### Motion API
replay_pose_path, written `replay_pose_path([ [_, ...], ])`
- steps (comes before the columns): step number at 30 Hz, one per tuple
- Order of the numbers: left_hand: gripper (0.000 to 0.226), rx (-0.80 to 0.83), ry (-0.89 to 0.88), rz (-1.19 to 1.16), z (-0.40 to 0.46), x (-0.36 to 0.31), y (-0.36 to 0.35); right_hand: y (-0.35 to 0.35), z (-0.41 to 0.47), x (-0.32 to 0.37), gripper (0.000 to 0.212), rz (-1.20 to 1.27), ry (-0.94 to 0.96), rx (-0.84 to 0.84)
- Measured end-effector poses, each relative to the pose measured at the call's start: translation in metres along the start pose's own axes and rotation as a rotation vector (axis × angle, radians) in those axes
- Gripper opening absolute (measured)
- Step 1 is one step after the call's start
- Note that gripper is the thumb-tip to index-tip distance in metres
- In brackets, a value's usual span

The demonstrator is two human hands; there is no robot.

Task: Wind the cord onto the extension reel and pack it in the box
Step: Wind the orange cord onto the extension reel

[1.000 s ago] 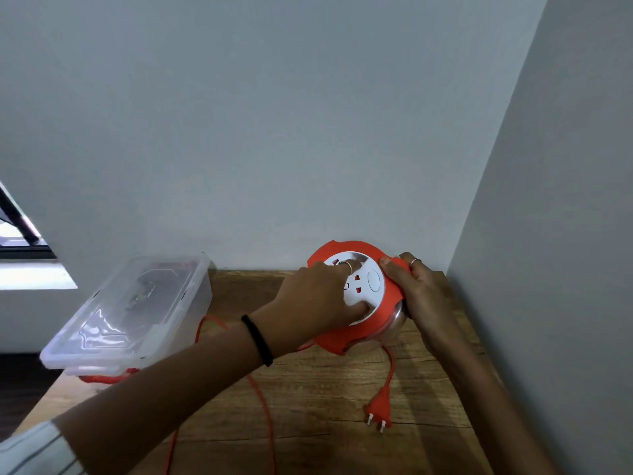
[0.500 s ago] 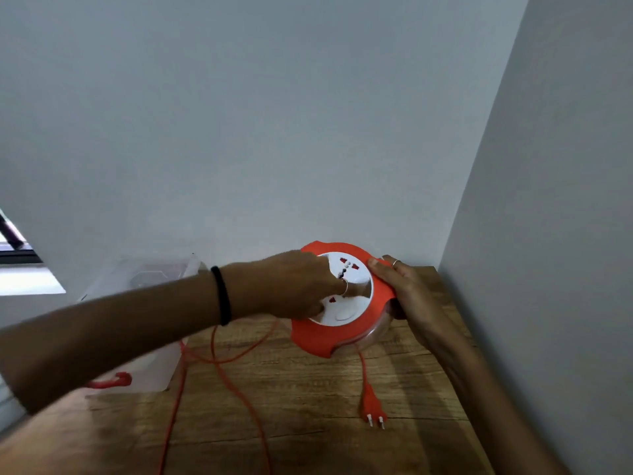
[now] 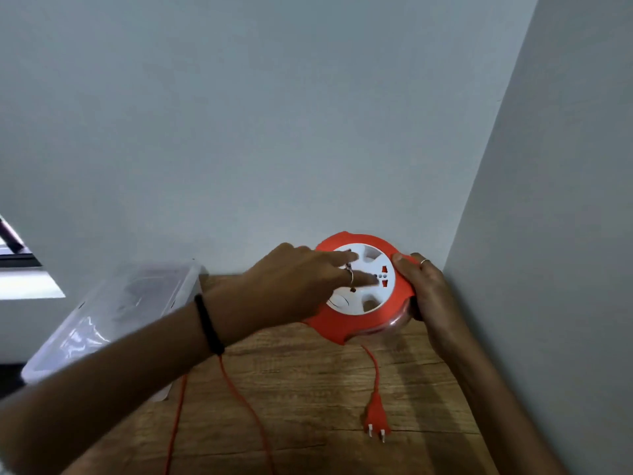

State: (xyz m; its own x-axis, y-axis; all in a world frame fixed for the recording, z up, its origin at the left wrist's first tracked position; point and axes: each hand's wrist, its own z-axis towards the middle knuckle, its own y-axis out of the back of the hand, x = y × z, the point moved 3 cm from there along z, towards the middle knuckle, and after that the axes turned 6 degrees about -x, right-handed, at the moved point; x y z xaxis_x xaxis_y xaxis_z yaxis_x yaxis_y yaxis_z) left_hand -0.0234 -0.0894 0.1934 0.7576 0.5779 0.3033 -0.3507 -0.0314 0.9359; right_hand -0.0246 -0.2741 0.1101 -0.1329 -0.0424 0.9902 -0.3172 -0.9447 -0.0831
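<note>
Two hands on reel (image 3: 363,320), left hand (image 3: 294,286) fingers now straightened across white dial, right hand (image 3: 428,296) still gripping rim.

The reel (image 3: 363,323) is orange-red with a white socket face under the left fingers (image 3: 363,277). Cord (image 3: 239,399) and plug (image 3: 375,414) are orange, its pins white. The surface (image 3: 308,389) shows brown wood grain; the box (image 3: 113,310) is clear.

Left hand (image 3: 291,289) fingers extended; right hand (image 3: 426,293) curled, gripping.
</note>
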Motion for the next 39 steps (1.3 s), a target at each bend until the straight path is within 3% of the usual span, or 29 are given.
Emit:
replay_pose_path([
  [3,0.051,-0.118,0.314,-0.137,0.000,-0.005,-0.013,0.005,0.002,-0.001,0.029,-0.037,0.014,-0.034],
  [5,0.056,-0.115,0.416,-0.214,0.003,-0.010,-0.023,0.003,0.000,-0.003,0.024,-0.025,0.009,-0.030],
  [16,0.066,-0.037,0.502,-0.539,0.027,-0.012,-0.054,-0.008,-0.006,-0.001,0.023,-0.160,0.123,-0.068],
  [21,0.066,-0.086,0.300,-0.415,0.022,-0.011,-0.047,-0.007,-0.007,-0.002,0.024,-0.124,0.109,-0.025],
  [24,0.068,0.062,0.087,-0.296,0.021,-0.006,-0.031,-0.008,0.000,0.005,0.025,-0.092,0.031,0.098],
  [31,0.061,0.402,-0.558,0.222,0.018,-0.002,-0.007,-0.015,0.006,0.011,0.033,-0.160,-0.065,0.382],
  [33,0.067,0.402,-0.683,0.350,0.015,0.001,-0.006,-0.019,0.003,0.010,0.038,-0.154,-0.066,0.389],
  [39,0.078,0.106,-0.527,0.204,0.006,0.016,-0.003,-0.017,0.004,0.018,0.023,-0.055,0.008,0.298],
])
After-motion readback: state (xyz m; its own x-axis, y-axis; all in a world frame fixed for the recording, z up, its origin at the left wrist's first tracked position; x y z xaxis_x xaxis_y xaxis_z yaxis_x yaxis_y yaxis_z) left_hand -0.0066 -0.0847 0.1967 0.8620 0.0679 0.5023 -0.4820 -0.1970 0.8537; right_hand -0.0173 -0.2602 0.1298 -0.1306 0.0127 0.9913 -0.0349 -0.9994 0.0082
